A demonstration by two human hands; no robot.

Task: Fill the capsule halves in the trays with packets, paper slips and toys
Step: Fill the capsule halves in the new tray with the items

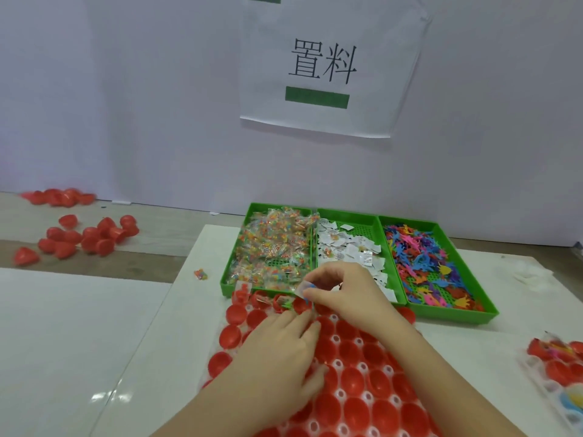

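A white tray (339, 394) of open red capsule halves (353, 376) lies in front of me. My right hand (344, 290) pinches a paper slip with a small blue toy (305, 290) above the tray's far row. My left hand (280, 351) rests flat on the capsule halves, fingers straight. Behind stand three green bins: packets (271, 247), paper slips (350, 247) and coloured toys (426, 263). A few far-row capsule halves (280, 302) hold items.
Loose red capsule halves (88, 236) lie scattered on the wooden surface at left. One stray packet (200, 274) sits on the white table. A second tray (558, 367) with filled capsules shows at the right edge. A paper sign (321, 64) hangs on the back wall.
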